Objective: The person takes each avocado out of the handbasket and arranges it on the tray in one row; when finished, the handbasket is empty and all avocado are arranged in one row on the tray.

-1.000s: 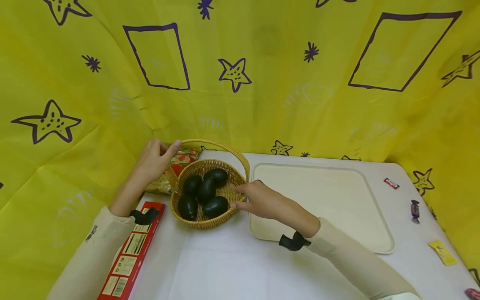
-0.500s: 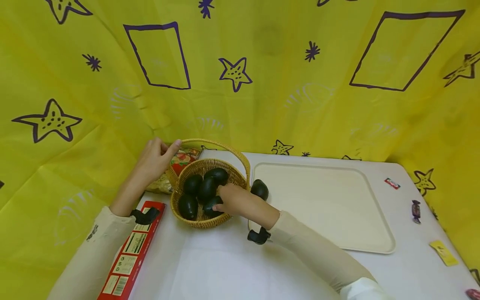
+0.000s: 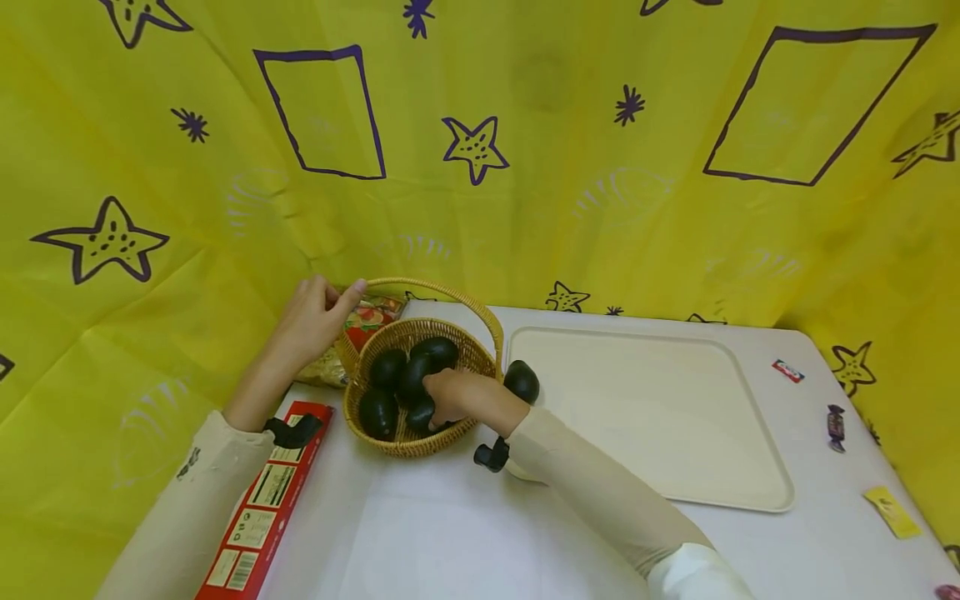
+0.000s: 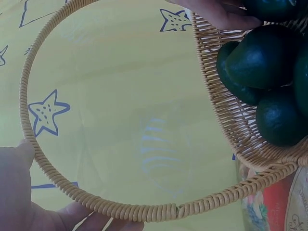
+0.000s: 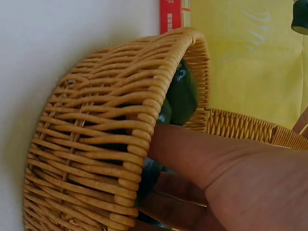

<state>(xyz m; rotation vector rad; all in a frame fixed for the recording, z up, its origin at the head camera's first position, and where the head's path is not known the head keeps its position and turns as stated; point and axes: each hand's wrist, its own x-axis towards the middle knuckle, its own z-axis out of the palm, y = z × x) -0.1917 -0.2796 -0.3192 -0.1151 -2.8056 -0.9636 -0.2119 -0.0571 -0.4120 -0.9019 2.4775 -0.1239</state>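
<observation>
A wicker basket (image 3: 408,448) with several dark green avocados (image 3: 377,412) stands on the table. My left hand (image 3: 306,321) holds its arched handle (image 4: 110,208), with the thumb on one side and fingers behind it in the left wrist view. Reaching over the basket's right rim, my right hand (image 3: 471,397) grips an avocado (image 3: 422,415) at the near side, its thumb and fingers down inside. My own hand covers much of that fruit. Another avocado (image 3: 522,381) lies just outside the basket, at the left edge of a cream tray (image 3: 652,425).
Left of the basket lies a long red box (image 3: 262,508). Colourful packets (image 3: 369,321) sit behind the basket. Several small wrapped sweets (image 3: 836,427) lie along the table's right side. A yellow patterned cloth (image 3: 525,217) hangs at the back and sides.
My right hand has moved left from the basket's right rim to an avocado inside, uncovering the avocado at the tray's edge. The left hand stays on the handle.
</observation>
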